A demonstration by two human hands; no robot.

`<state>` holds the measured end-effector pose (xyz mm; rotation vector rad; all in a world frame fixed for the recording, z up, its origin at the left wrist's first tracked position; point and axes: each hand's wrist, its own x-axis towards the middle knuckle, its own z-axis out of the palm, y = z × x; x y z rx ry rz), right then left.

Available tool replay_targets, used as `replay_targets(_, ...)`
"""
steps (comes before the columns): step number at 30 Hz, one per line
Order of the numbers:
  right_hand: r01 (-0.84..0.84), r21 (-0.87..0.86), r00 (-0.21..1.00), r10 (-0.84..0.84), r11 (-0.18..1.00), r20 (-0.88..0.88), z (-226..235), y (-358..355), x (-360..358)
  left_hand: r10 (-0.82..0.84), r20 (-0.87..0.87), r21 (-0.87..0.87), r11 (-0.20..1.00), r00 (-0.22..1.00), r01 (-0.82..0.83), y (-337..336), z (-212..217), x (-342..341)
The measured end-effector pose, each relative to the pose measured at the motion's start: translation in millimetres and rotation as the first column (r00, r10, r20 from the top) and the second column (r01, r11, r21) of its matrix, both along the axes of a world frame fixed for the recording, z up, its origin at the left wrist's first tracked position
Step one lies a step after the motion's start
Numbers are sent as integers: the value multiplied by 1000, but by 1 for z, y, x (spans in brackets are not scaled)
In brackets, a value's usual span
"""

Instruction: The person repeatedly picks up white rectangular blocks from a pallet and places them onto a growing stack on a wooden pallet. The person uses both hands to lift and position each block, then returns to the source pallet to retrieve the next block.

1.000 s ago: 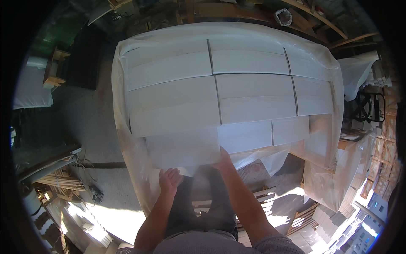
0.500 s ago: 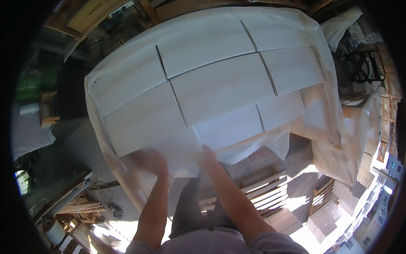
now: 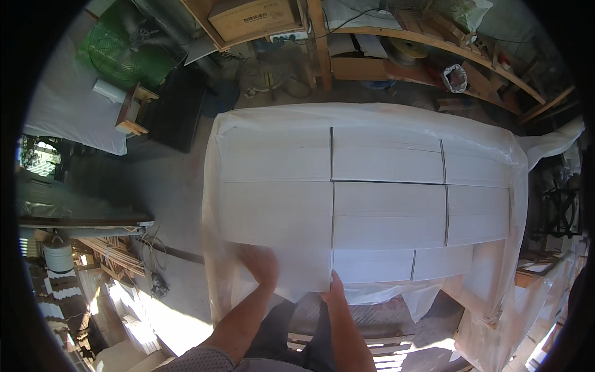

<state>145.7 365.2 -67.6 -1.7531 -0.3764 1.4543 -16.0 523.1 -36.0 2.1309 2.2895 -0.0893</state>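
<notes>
White boxes [image 3: 390,217] stand side by side in rows inside a translucent plastic sheet [image 3: 209,186]. The front box [image 3: 305,268] sits at the left of the nearest row, directly before the person's legs, with its right side beside the next white box [image 3: 373,265].

Right hand [image 3: 334,289]: touches the near right corner of the front box, thumb up along the edge; I cannot tell whether the fingers close on it. Left hand [image 3: 259,265]: at the left part of the same box, blurred by motion; its grip cannot be told from here.

Surroundings: the sheet's edge runs up the left side, beyond the left hand, and a loose flap [image 3: 421,301] hangs along the near side, right of the right hand. A slatted pallet [image 3: 387,354] lies near the legs. On the floor at left, a cable [image 3: 154,245] lies near a stack of wood strips [image 3: 114,249]; a white bucket [image 3: 58,258] hangs farther left. Behind stand a green fan [image 3: 121,53] and a wooden shelf [image 3: 223,44].

Markings: the brown carton [image 3: 251,20] on the shelf bears dark printing on its side. The tops of the white boxes look plain.
</notes>
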Motion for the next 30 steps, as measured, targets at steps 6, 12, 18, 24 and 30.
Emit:
replay_targets(6,-117,92,928,76,989,365,-60,-22,-16,59,-10,-9,998,998,-59,-1,-1,-2)
replay_targets(12,333,94,859,-260,938,-440,-165,-74,-41,10,17,65,998,1000,-11,-2,-2,-5)
replay_targets(18,237,-112,950,-254,965,-179,-150,-154,-30,-14,36,89,996,999,11,-6,-1,-5)
replay_targets(24,610,-489,640,-752,623,-159,-65,-229,-38,-60,99,172,984,993,42,-9,-7,-10)
replay_targets(30,634,-503,608,-781,587,-145,-39,-308,-118,-84,219,185,982,972,43,-7,-18,-23)
